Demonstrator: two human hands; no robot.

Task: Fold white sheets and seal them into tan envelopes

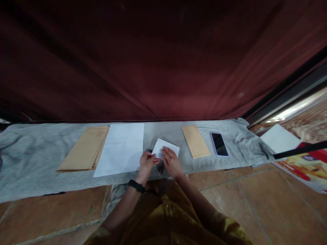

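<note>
A folded sheet of white paper lies tilted in front of me on the grey cloth. My left hand, with a dark band on its wrist, pinches the paper's lower left edge between thumb and fingers. Across the paper's lower middle, the fingers of my right hand are stretched out and rest on its surface. Left of my hands, large flat white paper lies beside a stack of brown envelopes. A single brown envelope is to the right of the folded paper.
A phone with a dark screen lies on the cloth at the right. Behind the cloth hangs a dark red curtain. A dark bar, a white sheet and a colourful printed package are at far right. Below is tiled floor.
</note>
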